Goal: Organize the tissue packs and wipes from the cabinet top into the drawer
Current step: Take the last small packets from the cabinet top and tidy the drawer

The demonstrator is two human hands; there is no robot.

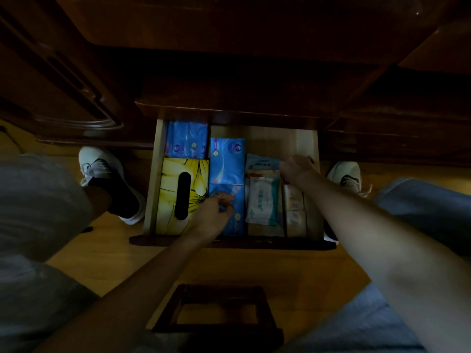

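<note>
Tissue packs fill the open drawer (309,149) at frame center: yellow tissue box (170,194) on left, blue packs (226,161) next to it, wipes pack (262,200) right of those. Left hand (214,215) pinches the near blue pack (238,212). Right hand (297,169) rests curled at drawer's right side, grip can't tell.

Home room: dark carved wooden cabinet (76,85), wood floor (242,271), stool (219,314).
</note>
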